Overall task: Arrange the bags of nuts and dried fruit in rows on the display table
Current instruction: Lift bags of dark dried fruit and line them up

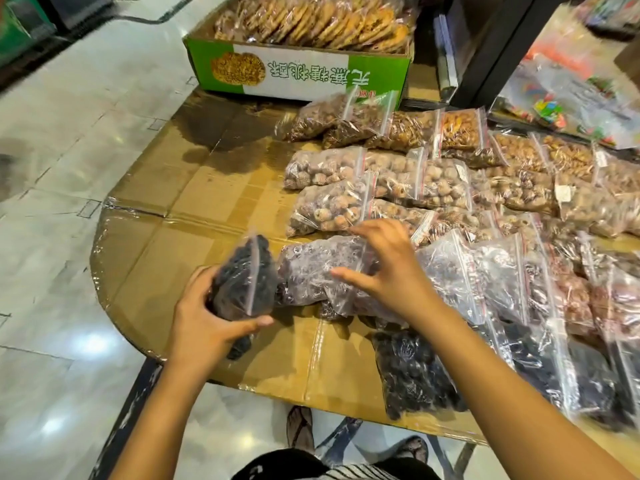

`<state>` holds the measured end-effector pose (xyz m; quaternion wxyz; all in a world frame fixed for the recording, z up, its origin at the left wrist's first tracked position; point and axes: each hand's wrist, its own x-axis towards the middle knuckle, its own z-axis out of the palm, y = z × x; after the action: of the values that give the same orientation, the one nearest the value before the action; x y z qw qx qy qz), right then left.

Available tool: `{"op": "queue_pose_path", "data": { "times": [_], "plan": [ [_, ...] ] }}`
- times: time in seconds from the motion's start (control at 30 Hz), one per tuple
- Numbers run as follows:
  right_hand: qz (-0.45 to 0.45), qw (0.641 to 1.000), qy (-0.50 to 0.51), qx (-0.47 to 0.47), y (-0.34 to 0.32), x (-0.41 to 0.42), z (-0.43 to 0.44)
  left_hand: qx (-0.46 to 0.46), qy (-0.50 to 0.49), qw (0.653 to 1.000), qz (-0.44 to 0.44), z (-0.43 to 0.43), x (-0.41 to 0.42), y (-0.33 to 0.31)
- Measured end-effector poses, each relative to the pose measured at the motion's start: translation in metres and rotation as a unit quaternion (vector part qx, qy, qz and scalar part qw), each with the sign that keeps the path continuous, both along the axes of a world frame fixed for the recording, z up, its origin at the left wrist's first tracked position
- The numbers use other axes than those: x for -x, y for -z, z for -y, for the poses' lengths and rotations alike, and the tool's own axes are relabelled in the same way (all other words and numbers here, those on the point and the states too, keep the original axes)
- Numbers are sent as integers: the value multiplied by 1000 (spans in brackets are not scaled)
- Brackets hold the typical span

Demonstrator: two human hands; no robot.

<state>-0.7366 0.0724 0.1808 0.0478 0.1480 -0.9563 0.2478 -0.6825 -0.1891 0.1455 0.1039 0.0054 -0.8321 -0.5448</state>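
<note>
My left hand (211,320) grips a clear zip bag of black dried fruit (244,275), held upright just above the cardboard-covered display table (166,216). My right hand (388,268) hovers with fingers spread over a bag of purplish dried fruit (311,268) lying at the left end of a row. It touches or nearly touches that bag; I cannot tell which. Rows of zip bags with pale round fruit (329,168) and brown nuts (346,116) lie behind. Another bag of black fruit (412,372) lies near the table's front edge.
A green and white carton of round biscuits (298,71) stands at the back of the table. Bare cardboard fills the table's left part. Packets of coloured sweets (568,98) lie at the back right. Tiled floor (52,168) runs along the left, and my feet show below the table.
</note>
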Motion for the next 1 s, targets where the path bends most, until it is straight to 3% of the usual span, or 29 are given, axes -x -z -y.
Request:
{"op": "queue_pose_path", "data": {
  "times": [0.1,0.27,0.43,0.53,0.63,0.7,0.87,1.0],
  "plan": [
    [-30,993,79,83,-5,-12,-23,11,43,999,-22,-28,-3,-15],
    [-61,976,159,138,-8,-42,-73,53,147,987,-37,-82,-22,-13],
    [-108,940,252,205,-7,-85,-124,152,200,967,-42,-135,-57,15],
    [-78,938,290,172,3,-113,-152,243,166,955,-34,-158,-70,33],
    [-17,945,314,90,21,-143,-171,276,126,953,1,-165,-69,34],
    [26,944,318,87,32,-160,-173,300,109,948,11,-169,-71,31],
    [43,962,265,52,47,-172,-154,270,26,962,-7,-183,-96,36],
    [13,935,319,152,47,-169,-143,268,38,963,1,-195,-120,45]
  ]
}}
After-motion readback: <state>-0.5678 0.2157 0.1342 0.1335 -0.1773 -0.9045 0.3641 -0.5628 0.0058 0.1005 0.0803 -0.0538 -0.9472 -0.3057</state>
